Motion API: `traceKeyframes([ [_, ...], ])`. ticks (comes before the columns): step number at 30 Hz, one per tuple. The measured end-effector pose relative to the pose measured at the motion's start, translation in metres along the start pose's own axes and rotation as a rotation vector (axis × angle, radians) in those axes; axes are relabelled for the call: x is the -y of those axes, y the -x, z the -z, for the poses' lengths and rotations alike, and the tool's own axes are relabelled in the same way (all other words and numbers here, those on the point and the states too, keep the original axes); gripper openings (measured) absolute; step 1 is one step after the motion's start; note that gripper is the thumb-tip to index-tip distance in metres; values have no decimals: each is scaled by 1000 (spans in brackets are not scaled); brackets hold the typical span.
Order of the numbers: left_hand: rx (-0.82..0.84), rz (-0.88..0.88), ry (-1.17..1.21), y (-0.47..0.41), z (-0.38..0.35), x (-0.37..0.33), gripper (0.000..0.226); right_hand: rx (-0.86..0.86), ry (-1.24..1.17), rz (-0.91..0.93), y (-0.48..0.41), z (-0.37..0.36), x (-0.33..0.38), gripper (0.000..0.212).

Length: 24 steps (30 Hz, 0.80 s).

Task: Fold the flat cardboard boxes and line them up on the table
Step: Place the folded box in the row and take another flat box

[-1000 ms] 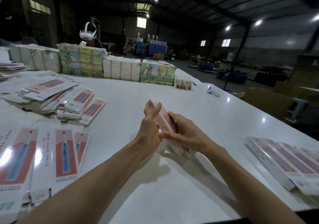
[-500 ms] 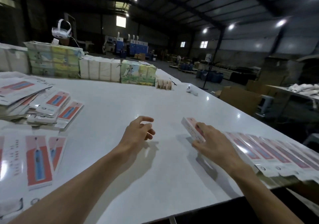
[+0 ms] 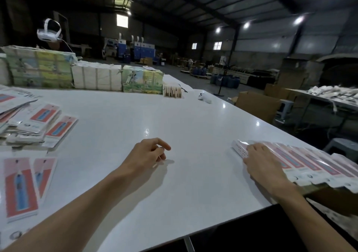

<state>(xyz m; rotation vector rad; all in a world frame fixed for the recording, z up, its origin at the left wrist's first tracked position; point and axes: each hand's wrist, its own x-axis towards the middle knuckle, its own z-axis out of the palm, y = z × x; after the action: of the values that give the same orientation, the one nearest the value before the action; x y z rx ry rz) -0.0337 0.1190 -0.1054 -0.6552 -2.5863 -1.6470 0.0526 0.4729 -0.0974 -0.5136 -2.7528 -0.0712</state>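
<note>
Dim warehouse hall, ceiling lamps (image 3: 246, 25), small windows (image 3: 217, 45), white table (image 3: 174, 127).

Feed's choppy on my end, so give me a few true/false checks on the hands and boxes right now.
The right hand rests on the end box of the folded row. True.
The left hand holds a flat box. False: it holds nothing, fingers loosely curled.
The flat boxes lie piled on the table's left side. True.
The white headset sits among the folded row. False: it sits on the far bundled stacks.
</note>
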Motion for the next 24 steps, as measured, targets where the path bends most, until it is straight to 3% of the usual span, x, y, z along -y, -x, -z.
traceKeyframes([
  [3,20,3,-18,1,-2,0,31,-15,46,26,-7,6,5,48],
  [8,5,5,-43,3,-2,-3,27,-43,-77,277,-20,18,74,52],
  [13,-155,110,221,10,-5,-8,18,-117,-318,493,-29,17,178,35],
  [15,-217,130,202,11,-4,-8,12,-130,-429,502,-27,11,210,28],
  [21,-364,128,-320,10,8,-17,17,-193,-601,472,-21,-14,236,23],
  [24,-290,168,-656,9,28,-32,25,-176,-582,490,-24,-18,231,20],
])
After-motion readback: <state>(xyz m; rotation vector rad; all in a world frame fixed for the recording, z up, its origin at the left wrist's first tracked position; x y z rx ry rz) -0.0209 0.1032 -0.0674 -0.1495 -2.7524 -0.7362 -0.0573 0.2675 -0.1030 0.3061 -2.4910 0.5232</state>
